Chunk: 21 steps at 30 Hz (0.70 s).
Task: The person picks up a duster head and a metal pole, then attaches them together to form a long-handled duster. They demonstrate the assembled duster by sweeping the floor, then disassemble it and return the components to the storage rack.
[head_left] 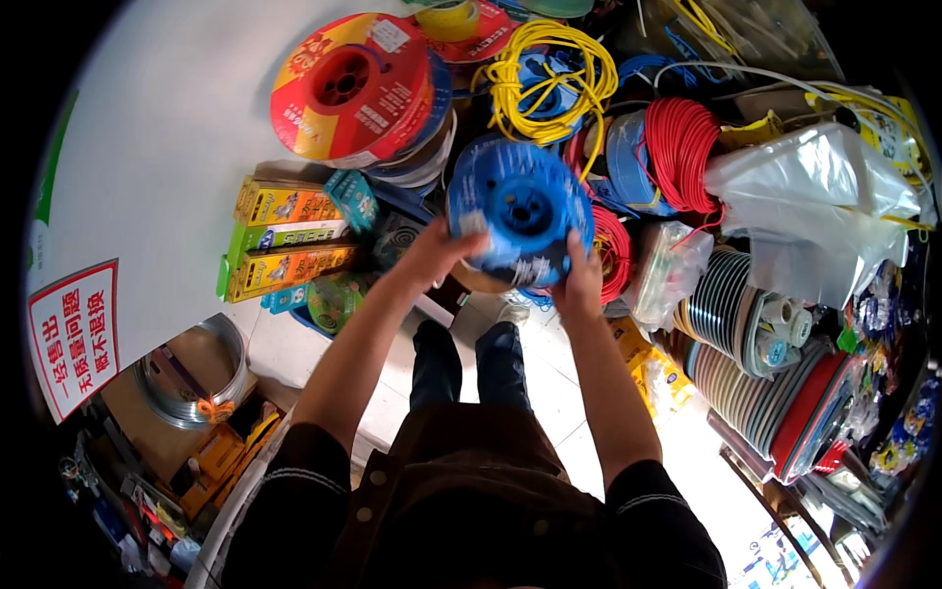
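Observation:
Between my two hands is a blue spool with a round hub hole in its face. My left hand grips its lower left rim, the thumb lying over the face. On the lower right rim my right hand is closed, its fingers mostly hidden behind the flange. Just beyond the spool lies a loose coil of yellow wire. To the left stands a stack of spools topped by a red and yellow one. Red wire shows close by my right hand.
Yellow-orange boxes stand left of my left arm. At right are a red wire coil, clear plastic bags and stacked hose coils. A silver wire coil lies at lower left beside a printed sign. Pale floor tiles lie below.

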Each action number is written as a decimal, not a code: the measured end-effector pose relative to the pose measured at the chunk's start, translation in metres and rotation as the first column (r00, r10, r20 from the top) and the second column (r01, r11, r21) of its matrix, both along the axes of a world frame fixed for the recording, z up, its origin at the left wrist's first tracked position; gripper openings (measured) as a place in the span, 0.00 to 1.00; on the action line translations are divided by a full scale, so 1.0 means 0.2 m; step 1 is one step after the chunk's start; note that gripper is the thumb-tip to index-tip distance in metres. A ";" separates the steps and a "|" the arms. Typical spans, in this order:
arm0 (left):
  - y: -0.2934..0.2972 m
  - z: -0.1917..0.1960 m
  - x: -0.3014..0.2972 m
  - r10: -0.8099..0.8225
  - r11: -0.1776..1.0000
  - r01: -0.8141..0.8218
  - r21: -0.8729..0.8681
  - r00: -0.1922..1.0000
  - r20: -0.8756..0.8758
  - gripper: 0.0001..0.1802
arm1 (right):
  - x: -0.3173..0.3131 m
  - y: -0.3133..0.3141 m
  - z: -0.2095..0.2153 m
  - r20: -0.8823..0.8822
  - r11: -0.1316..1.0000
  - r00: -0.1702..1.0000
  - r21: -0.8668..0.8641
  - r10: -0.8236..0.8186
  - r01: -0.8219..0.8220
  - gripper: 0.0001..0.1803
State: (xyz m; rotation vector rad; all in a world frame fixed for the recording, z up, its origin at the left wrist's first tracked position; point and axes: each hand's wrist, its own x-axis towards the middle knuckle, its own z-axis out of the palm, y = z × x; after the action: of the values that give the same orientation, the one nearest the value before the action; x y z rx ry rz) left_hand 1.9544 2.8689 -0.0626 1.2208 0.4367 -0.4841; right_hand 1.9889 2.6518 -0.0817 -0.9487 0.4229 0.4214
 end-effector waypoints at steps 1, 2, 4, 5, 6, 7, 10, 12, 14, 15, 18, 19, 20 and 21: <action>-0.01 0.03 0.12 0.017 1.000 -0.017 -0.012 1.000 0.017 0.17 | 0.12 0.01 0.00 0.022 0.999 0.999 0.019 -0.031 0.031 0.21; -0.02 0.04 0.22 0.035 0.999 -0.034 -0.023 0.999 0.031 0.17 | 0.23 0.03 0.01 0.040 0.997 0.997 0.041 -0.063 0.061 0.20; 0.01 -0.06 0.40 0.099 0.995 -0.099 -0.004 0.988 0.116 0.16 | 0.44 0.08 0.01 0.145 0.995 0.986 0.057 -0.085 0.077 0.18; 0.03 -0.08 0.47 0.097 0.995 -0.098 -0.003 0.975 0.200 0.16 | 0.53 0.09 0.02 0.168 0.997 0.984 0.049 -0.061 0.054 0.17; 0.05 -0.09 0.54 0.094 0.995 -0.098 0.000 0.954 0.285 0.16 | 0.62 0.11 0.04 0.194 0.999 0.980 0.044 -0.038 0.030 0.17; 0.07 -0.08 0.61 0.085 0.994 -0.104 0.045 0.946 0.312 0.16 | 0.69 0.12 0.05 0.208 0.998 0.977 0.057 -0.049 0.038 0.16; 0.06 -0.07 0.68 0.154 0.988 -0.137 -0.073 0.903 0.402 0.15 | 0.77 0.13 0.05 0.260 0.997 0.965 0.083 -0.023 0.002 0.15; 0.04 -0.12 0.59 0.099 0.991 -0.125 0.048 0.925 0.367 0.17 | 0.73 0.09 0.01 0.275 0.999 0.961 0.035 0.005 -0.015 0.15; 0.02 -0.10 0.47 -0.086 0.962 0.038 0.269 0.982 0.169 0.21 | 0.59 0.00 -0.14 0.178 0.968 0.980 -0.248 0.083 -0.037 0.16; 0.05 -0.29 0.35 -0.005 0.990 -0.025 0.137 0.976 0.218 0.22 | 0.50 -0.01 -0.16 0.187 0.883 0.957 -0.455 0.222 -0.116 0.12; 0.03 -0.35 0.22 0.253 0.965 -0.232 -0.121 0.944 0.211 0.22 | 0.33 0.05 -0.24 0.243 0.982 0.958 -0.145 0.152 -0.120 0.15; 0.00 -0.35 0.21 0.312 0.946 -0.286 -0.154 0.931 0.190 0.21 | 0.33 0.06 -0.25 0.220 0.992 0.969 -0.075 0.112 -0.097 0.16; -0.03 -0.34 0.24 0.373 0.922 -0.342 -0.182 0.911 0.178 0.21 | 0.38 0.08 -0.23 0.204 0.997 0.976 0.001 0.075 -0.076 0.18; -0.05 -0.33 0.27 0.431 0.894 -0.396 -0.209 0.887 0.164 0.20 | 0.41 0.10 -0.19 0.203 0.999 0.978 0.022 0.042 -0.047 0.18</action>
State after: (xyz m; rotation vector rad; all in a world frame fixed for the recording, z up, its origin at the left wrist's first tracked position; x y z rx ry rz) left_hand 2.0079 2.8589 -0.1286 0.9632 0.4539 -0.0217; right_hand 2.0702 2.6715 -0.1205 -0.9661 0.2105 0.3657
